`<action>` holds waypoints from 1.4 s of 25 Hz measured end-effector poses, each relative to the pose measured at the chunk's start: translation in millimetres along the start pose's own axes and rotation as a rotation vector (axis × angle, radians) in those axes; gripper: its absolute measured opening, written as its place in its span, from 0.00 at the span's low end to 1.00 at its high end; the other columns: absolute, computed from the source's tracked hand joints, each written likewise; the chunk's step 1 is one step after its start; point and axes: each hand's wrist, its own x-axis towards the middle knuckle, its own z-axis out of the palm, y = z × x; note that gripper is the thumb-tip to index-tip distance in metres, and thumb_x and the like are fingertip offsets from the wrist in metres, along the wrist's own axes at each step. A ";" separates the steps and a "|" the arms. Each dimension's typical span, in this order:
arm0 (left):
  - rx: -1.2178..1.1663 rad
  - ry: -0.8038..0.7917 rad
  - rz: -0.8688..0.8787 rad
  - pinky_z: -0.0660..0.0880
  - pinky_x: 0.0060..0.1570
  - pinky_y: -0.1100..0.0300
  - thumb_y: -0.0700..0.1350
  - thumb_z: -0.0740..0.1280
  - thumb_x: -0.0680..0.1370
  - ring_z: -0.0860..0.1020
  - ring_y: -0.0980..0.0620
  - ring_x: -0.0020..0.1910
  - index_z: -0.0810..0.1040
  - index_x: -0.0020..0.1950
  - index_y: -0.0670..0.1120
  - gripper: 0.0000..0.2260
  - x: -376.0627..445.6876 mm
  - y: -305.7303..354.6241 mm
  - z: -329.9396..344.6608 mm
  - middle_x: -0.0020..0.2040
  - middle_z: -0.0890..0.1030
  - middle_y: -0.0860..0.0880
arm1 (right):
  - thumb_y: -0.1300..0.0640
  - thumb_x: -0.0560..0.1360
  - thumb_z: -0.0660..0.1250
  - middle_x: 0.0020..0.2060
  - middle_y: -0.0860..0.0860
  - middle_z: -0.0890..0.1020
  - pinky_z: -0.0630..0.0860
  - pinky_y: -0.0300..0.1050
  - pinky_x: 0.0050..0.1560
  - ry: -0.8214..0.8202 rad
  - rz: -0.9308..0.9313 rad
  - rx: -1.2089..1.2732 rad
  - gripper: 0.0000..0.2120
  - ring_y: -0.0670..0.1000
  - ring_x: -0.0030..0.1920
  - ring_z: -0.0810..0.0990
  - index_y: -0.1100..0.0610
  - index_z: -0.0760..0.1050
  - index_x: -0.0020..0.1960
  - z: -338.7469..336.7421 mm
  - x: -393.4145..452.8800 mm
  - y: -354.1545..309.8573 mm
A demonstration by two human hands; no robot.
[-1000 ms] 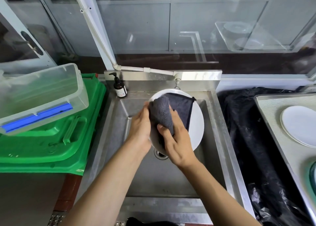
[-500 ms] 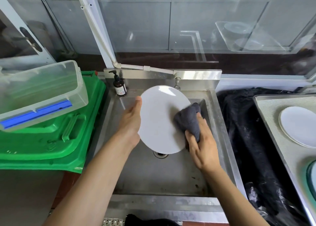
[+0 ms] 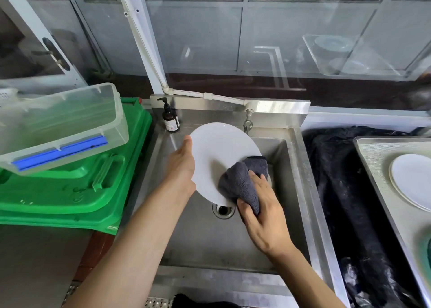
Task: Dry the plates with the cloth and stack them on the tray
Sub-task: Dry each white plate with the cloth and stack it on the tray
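A white plate (image 3: pixel 219 151) is held tilted over the steel sink (image 3: pixel 296 167). My left hand (image 3: pixel 182 165) holds its left rim, thumb on the front edge, fingers hidden behind the plate. My right hand (image 3: pixel 263 212) grips a dark grey cloth (image 3: pixel 240 181) and presses it on the plate's lower right face. At the far right a metal tray (image 3: pixel 373 158) carries a white plate stack (image 3: pixel 412 179).
A green crate lid (image 3: pixel 77 186) with a clear plastic box (image 3: pixel 58 123) on top lies left of the sink. A brown pump bottle (image 3: pixel 171 118) and a tap (image 3: pixel 248 121) stand at the sink's back. Black plastic sheet (image 3: pixel 345 191) fills the gap between sink and tray.
The plate was turned so its bare face shows, and the cloth moved from the plate's top left to its lower right, then slid inward across the face.
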 end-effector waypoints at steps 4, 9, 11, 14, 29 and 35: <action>-0.038 0.035 -0.041 0.80 0.56 0.41 0.62 0.62 0.81 0.83 0.40 0.51 0.78 0.62 0.45 0.22 4.0 -3.7 4.0 0.55 0.83 0.43 | 0.48 0.76 0.75 0.67 0.49 0.79 0.67 0.47 0.74 0.018 -0.263 -0.143 0.25 0.48 0.71 0.74 0.59 0.77 0.68 7.5 2.7 -19.5; -0.199 -0.054 -0.142 0.81 0.41 0.49 0.57 0.62 0.83 0.83 0.43 0.42 0.75 0.62 0.46 0.17 2.3 4.8 7.9 0.47 0.84 0.43 | 0.64 0.70 0.77 0.56 0.52 0.84 0.78 0.49 0.59 0.165 -0.294 -0.243 0.20 0.53 0.56 0.83 0.59 0.81 0.61 0.3 18.2 -26.5; -0.191 -0.120 -0.158 0.80 0.37 0.47 0.54 0.63 0.83 0.83 0.40 0.46 0.75 0.64 0.43 0.17 0.5 9.4 4.7 0.52 0.84 0.39 | 0.67 0.69 0.78 0.49 0.48 0.83 0.80 0.50 0.49 0.165 -0.204 -0.124 0.19 0.53 0.48 0.83 0.54 0.80 0.57 -4.3 20.9 -27.2; -0.179 -0.215 -0.173 0.81 0.30 0.45 0.51 0.69 0.81 0.85 0.38 0.41 0.76 0.59 0.40 0.16 -4.5 13.9 -3.0 0.44 0.85 0.36 | 0.63 0.72 0.78 0.40 0.46 0.81 0.76 0.46 0.36 0.129 0.097 0.111 0.15 0.48 0.36 0.80 0.49 0.76 0.49 -6.7 22.4 -30.0; -0.113 -0.364 0.067 0.77 0.62 0.42 0.56 0.72 0.76 0.81 0.41 0.62 0.81 0.62 0.43 0.21 5.5 -30.5 -18.8 0.60 0.84 0.41 | 0.50 0.70 0.79 0.44 0.60 0.82 0.81 0.57 0.44 0.370 0.880 1.003 0.25 0.58 0.43 0.83 0.65 0.81 0.60 -41.1 37.2 -17.1; -0.271 -0.578 0.010 0.74 0.67 0.42 0.59 0.64 0.79 0.78 0.42 0.66 0.76 0.71 0.46 0.25 -10.0 -14.7 -19.8 0.66 0.81 0.42 | 0.49 0.70 0.80 0.44 0.58 0.88 0.86 0.61 0.42 0.450 0.914 0.937 0.20 0.56 0.42 0.88 0.61 0.84 0.54 -38.7 36.7 -15.8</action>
